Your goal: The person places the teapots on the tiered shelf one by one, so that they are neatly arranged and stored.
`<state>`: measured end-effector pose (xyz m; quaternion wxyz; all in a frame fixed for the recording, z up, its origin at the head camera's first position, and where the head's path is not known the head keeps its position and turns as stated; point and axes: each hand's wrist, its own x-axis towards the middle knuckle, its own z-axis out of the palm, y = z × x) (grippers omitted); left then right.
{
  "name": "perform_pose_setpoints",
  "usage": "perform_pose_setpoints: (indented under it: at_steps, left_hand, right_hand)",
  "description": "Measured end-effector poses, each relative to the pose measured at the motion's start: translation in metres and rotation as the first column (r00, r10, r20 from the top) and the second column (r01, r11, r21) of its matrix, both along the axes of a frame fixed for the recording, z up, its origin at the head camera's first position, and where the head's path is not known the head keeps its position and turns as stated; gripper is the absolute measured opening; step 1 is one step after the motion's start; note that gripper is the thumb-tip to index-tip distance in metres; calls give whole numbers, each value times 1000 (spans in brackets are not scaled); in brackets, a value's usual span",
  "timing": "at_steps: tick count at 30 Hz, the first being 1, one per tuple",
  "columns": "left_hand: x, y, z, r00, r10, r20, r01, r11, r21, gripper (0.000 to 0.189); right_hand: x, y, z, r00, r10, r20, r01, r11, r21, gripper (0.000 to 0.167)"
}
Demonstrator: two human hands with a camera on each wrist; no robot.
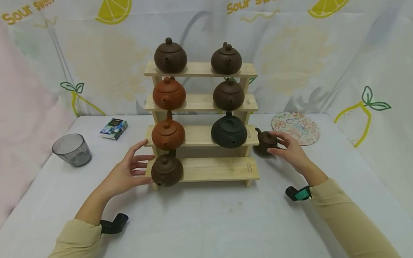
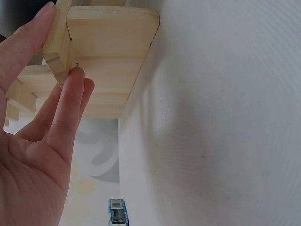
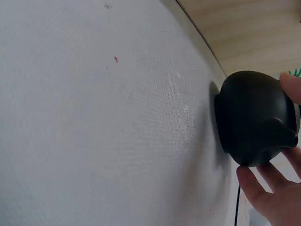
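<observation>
My left hand [image 1: 122, 175] grips the left end of the bottom shelf of a stepped wooden display stand [image 1: 217, 169]. In the left wrist view its thumb lies on top of the shelf board [image 2: 57, 44] and the fingers sit under it. Beside that hand, a brown teapot [image 1: 167, 171] stands on the same shelf. To the right of the stand, my right hand [image 1: 292, 154] holds a small dark teapot [image 1: 266, 142] between thumb and fingers. The right wrist view shows this teapot [image 3: 254, 117] close over the white tabletop, with its spout toward the camera.
Brown, orange-red and dark green teapots, such as the green one [image 1: 229, 131], fill the upper shelves. A grey glass [image 1: 72, 151] and a small blue box [image 1: 114, 129] are at the left. A round floral mat [image 1: 302, 126] lies at the back right, before a printed curtain [image 1: 197, 23].
</observation>
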<state>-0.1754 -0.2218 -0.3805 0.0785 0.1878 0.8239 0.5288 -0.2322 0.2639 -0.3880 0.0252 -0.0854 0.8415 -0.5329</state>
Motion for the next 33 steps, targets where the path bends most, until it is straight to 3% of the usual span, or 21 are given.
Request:
perform_pose_setpoints:
  at_steps: [7, 13, 21, 33]
  left_hand:
    - [1, -1, 0, 1000, -4, 4, 4, 1000, 5, 103]
    - [1, -1, 1, 1000, 0, 4, 0, 1000, 3, 103]
    - [0, -1, 0, 1000, -5, 7, 5, 1000, 11, 103]
    - [0, -1, -1, 1000, -9, 6, 9, 1000, 17, 103]
  right_hand:
    - [2, -1, 3, 997, -78, 22, 77, 996, 41, 66]
    - [-3, 0, 1, 994, 28, 107, -31, 999, 33, 66]
    - [-9, 0, -5, 984, 36, 172, -44, 998, 42, 70]
    - [2, -4, 6, 992, -47, 115, 31, 990, 139, 68]
